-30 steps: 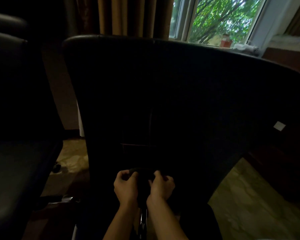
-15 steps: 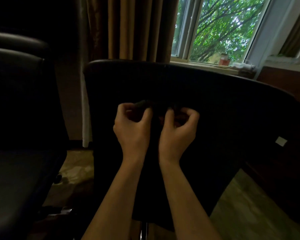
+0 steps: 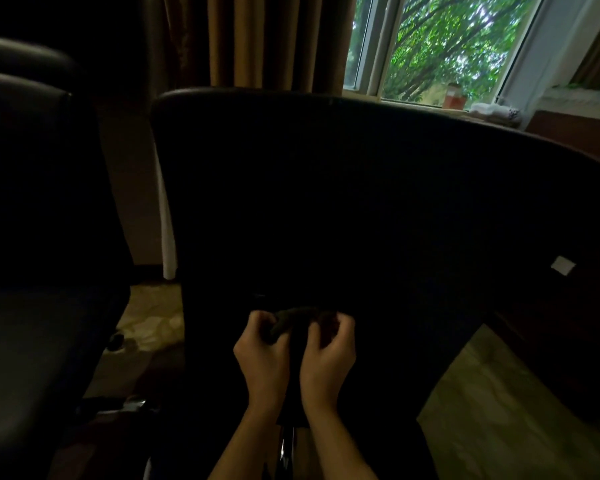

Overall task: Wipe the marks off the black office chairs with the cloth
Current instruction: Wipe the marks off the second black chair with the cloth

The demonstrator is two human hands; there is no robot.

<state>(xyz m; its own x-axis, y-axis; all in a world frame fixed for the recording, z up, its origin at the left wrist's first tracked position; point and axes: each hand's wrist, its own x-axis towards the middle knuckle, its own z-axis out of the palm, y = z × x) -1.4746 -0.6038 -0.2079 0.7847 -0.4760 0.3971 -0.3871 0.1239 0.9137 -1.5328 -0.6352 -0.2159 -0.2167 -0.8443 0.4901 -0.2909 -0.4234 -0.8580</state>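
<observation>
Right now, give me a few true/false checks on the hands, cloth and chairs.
1. Both hands grip the cloth. True: left hand and right hand both hold it.
2. The cloth is white. False: it is dark.
3. The hands are low on the chair back. True.
4. Only one chair is in view. False: a second chair stands on the left.
5. The window shows a brick wall. False: green trees.

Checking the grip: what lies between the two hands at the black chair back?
In the head view, a dark bunched cloth spans between the left hand and right hand; both grip it.
</observation>
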